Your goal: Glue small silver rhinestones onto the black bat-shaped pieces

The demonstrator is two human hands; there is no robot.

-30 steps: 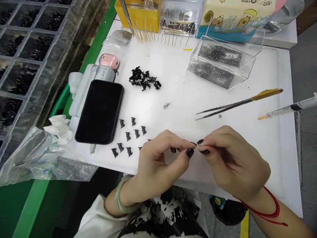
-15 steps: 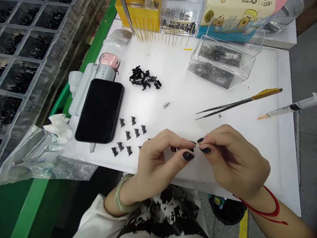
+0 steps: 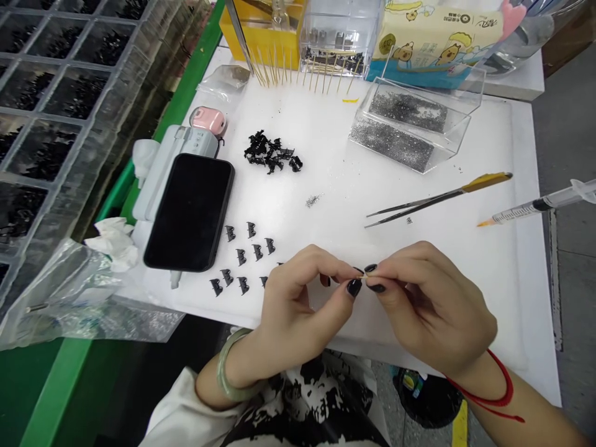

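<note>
Low over the front of the white board, my left hand [image 3: 302,304] and my right hand [image 3: 428,304] meet at the fingertips. A short, thin pale sliver [image 3: 364,277], like the end of a wooden stick, shows between them, pinched by my right thumb and index finger. My left thumb and index finger are also pressed together; what lies between them is hidden. Left of my hands stand several small black bat-shaped pieces [image 3: 241,256] in loose rows. Farther back are a heap of similar black pieces [image 3: 270,152] and a sprinkle of tiny silvery bits [image 3: 313,200].
Tweezers [image 3: 437,200] and an orange-tipped syringe [image 3: 531,210] lie to the right. Behind them sits a clear tray [image 3: 459,139] of tiny grains. A black phone [image 3: 189,211] and pink case [image 3: 208,120] are left. Thin sticks [image 3: 284,67] stand upright at the back.
My left thumb has closed in against its index finger. Both hands stay together at the fingertips, and the view has shifted slightly.
</note>
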